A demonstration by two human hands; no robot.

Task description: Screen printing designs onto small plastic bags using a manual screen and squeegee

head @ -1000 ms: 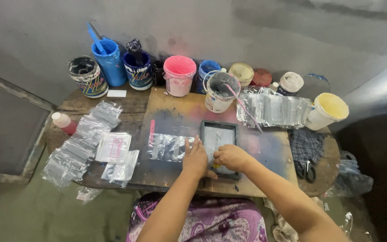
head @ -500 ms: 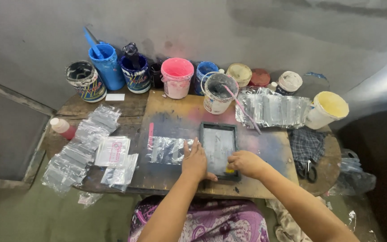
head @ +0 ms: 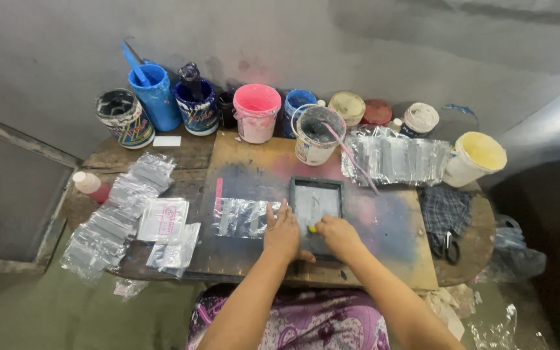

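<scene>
— Two hands at the near edge of the table [head: 163, 152], then. What are they on?

— Both on a small dark-framed screen [head: 317, 214] lying flat near the front edge. The left hand [head: 282, 234] rests flat, fingers spread, on the frame's left side. The right hand [head: 337, 234] is curled around a small yellow piece [head: 312, 229] on the frame's lower part.

— And the containers?

— A row along the wall. From the left: a patterned tub [head: 122, 117] dark inside, a tall blue bucket [head: 155, 96] with a blue stick standing in it, a dark blue pot [head: 196, 104] with a dark tool inside, a pink bucket [head: 256, 111] coated pink, and a smaller blue tub [head: 298, 104]. In front of that, a white bucket [head: 317, 134] smeared grey with a pink stick [head: 352, 162] leaning out. Further right, a cream lidded tub [head: 348, 106], a red lid [head: 377, 112], a white jar [head: 419, 119] and a yellow bucket [head: 476, 157] holding yellow.

— Anything beside the screen?

— Clear plastic bags [head: 244, 217] touching its left, more bags [head: 118, 214] heaped at the far left, and scissors [head: 445, 245] on a checked cloth [head: 444, 209] to the right.
</scene>
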